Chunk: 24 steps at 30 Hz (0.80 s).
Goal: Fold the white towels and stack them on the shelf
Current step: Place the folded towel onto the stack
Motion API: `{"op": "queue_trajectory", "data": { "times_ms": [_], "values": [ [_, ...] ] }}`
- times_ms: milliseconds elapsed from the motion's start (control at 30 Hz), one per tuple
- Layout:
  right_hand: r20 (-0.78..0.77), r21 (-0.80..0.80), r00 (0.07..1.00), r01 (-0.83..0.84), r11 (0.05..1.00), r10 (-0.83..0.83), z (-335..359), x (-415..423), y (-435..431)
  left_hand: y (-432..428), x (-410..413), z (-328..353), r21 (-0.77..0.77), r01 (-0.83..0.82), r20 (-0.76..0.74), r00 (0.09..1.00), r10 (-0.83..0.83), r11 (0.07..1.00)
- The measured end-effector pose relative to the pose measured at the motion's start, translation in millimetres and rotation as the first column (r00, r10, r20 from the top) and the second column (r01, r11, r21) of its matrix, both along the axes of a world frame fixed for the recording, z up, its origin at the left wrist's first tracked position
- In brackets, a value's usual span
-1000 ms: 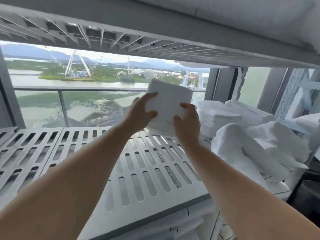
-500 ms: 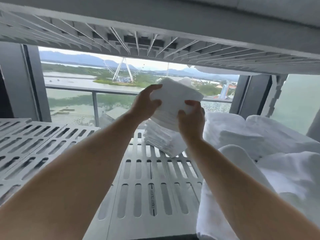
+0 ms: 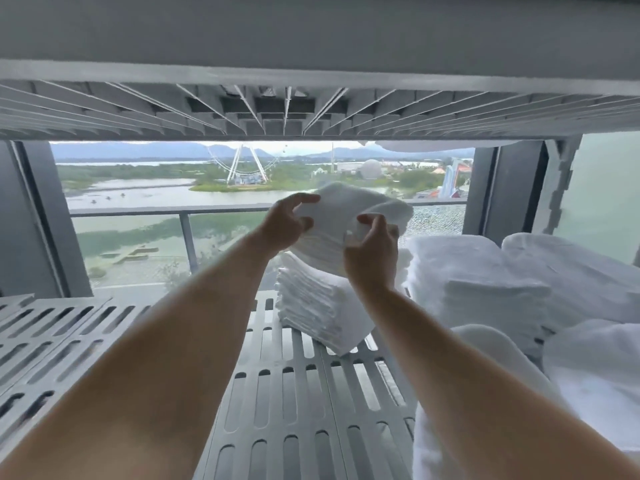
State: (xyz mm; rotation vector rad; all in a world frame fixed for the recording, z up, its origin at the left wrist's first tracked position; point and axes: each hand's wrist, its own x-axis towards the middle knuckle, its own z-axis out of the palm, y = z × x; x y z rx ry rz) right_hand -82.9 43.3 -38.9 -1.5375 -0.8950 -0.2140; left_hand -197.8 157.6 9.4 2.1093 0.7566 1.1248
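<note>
A folded white towel (image 3: 349,211) lies tilted on top of a stack of folded white towels (image 3: 318,303) at the back of the slotted grey shelf (image 3: 291,410). My left hand (image 3: 285,221) pinches the towel's left edge with thumb and fingers. My right hand (image 3: 372,247) grips its near right corner, fingers curled into the cloth. Both arms reach forward over the shelf.
Larger folded white towels (image 3: 478,282) are piled on the right, with loose rolled ones (image 3: 588,375) nearer me. The ribbed underside of the shelf above (image 3: 311,112) hangs low overhead. A window with a railing (image 3: 156,211) lies behind the shelf.
Both hands have carried the folded towel lower and further back, down onto the stack. The view has shifted closer to the shelf and toward the right.
</note>
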Motion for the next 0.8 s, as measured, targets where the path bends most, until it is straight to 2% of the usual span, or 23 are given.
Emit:
{"op": "queue_trajectory", "data": {
  "times_ms": [133,200,300,433,600,667,800],
  "values": [
    [0.038,-0.292,0.998,-0.029,0.956,0.042,-23.4,7.1,12.1,29.6,12.1,-36.7,-0.062,-0.08,-0.195,0.979,0.067,0.995],
    [0.102,-0.304,0.995,0.036,0.952,-0.005,-35.5,5.6,12.8,38.8,15.9,-47.9,-0.136,-0.074,-0.208,0.977,0.045,0.988],
    [0.162,-0.283,0.986,0.09,0.955,-0.045,-43.2,3.1,12.2,45.5,19.7,-52.3,-0.123,-0.071,-0.221,0.974,0.043,0.99],
    [0.094,-0.288,0.994,0.077,0.954,-0.052,-38.4,7.3,9.1,43.8,19.9,-53.7,-0.084,-0.084,-0.25,0.966,0.06,0.993],
    [0.065,-0.316,0.998,0.029,0.948,-0.009,-30.1,6.3,1.4,35.0,14.2,-53.1,-0.041,-0.107,-0.211,0.973,0.096,0.993],
    [0.097,-0.344,0.995,0.007,0.939,0.028,-22.1,7.7,-5.4,27.9,10.8,-48.8,0.071,-0.183,-0.216,0.957,0.194,0.981],
    [0.217,-0.337,0.976,0.051,0.94,0.025,-6.7,12.4,-28.5,2.1,9.3,-45.6,0.344,-0.336,-0.162,0.899,0.408,0.877]
  ]
}}
